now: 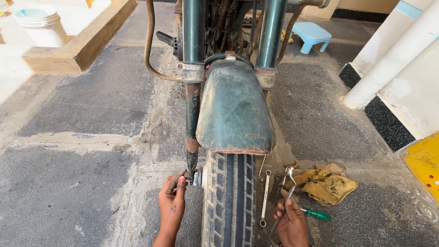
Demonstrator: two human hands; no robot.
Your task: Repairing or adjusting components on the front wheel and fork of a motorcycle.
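A: L hand [172, 204]?
B: At the axle [195, 178], bottom of the left-side fork leg [192, 114]. Fingers curled onto the axle end, thumb up top, pinching it. Arm comes in from the bottom edge.

A: R hand [291, 222]?
B: Other side of the tyre [229, 201]. Fingers closed round a bent wrench [286, 190], the shiny head sticks up past the knuckles, shaft runs down thru the fist. Can't tell if the head touches anything.

A: What's near it?
B: Flat spanner [265, 197] lying on the ground btwn tyre and R hand, not held. Green-handled screwdriver [316, 213] just right of the hand, on the ground. Yellow rag [325, 183] crumpled behind that, near the wrench head.

A: Bike itself?
B: Front end of a motorbike, seen head-on. Worn green mudguard [234, 110] w/ rust along the lower lip, over the tyre. Rusty patches on the fork leg. Crash bar [151, 50] curves off the left side.

A: Surroundings?
B: Cracked concrete floor [77, 183]. Blue stool [311, 34] far back on the right, white bucket [39, 25] top left beyond a kerb [80, 45]. White pillar [393, 59] at right w/ a black base.
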